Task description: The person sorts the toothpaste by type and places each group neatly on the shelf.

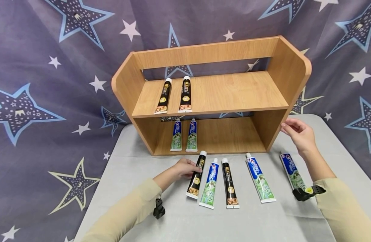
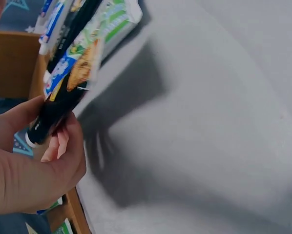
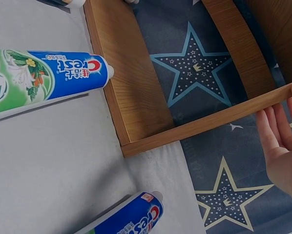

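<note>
My left hand (image 1: 184,167) pinches a black toothpaste tube (image 1: 195,183) between thumb and fingers, its white cap pointing toward the shelf. In the left wrist view that tube (image 2: 58,107) is tilted above the table and its shadow falls on the cloth. My right hand (image 1: 300,135) holds the right side panel of a two-tier wooden shelf (image 1: 230,90); in the right wrist view, fingers (image 3: 269,129) lie against the panel's outer face. Beside the held tube lie a blue-green Crest toothpaste tube (image 1: 210,185) and another black toothpaste tube (image 1: 230,185).
Two black tubes (image 1: 185,94) lie on the upper tier's left part, two Crest tubes (image 1: 192,136) on the lower tier. Farther right on the grey-white table (image 1: 248,225) are a Crest tube (image 1: 260,178) and another Crest tube (image 1: 292,171) near my right forearm. A star-patterned curtain (image 1: 52,134) hangs behind.
</note>
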A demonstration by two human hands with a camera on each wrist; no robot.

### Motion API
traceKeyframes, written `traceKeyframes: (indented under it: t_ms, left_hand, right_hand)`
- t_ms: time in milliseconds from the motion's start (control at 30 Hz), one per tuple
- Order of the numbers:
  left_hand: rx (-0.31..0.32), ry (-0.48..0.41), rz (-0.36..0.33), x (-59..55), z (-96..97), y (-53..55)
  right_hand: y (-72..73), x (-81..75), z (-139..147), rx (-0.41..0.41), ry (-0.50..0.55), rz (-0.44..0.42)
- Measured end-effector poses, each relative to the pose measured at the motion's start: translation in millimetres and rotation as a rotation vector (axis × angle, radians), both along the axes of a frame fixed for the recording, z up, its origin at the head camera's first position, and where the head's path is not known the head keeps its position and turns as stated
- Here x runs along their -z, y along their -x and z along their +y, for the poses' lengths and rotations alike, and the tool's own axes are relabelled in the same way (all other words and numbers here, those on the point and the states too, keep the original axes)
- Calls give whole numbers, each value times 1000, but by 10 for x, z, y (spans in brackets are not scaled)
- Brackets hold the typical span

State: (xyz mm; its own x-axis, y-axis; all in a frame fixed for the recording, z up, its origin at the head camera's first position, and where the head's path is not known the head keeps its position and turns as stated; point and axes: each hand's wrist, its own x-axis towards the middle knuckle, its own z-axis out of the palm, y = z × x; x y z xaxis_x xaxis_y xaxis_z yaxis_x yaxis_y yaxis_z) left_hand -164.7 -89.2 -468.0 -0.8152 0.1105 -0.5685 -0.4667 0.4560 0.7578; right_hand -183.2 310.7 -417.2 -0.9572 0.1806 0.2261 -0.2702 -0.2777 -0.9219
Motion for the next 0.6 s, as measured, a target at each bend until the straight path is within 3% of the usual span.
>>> traceKeyframes:
  t_ms: [333,600]
  left_hand:
    - [45,-120,-137,-277,56,-10]
    - [34,-197,-155,-549,134,-21]
  right_hand:
    - [-11,-3,5,0,9,1]
    - [-7,5,-7,0,22,3]
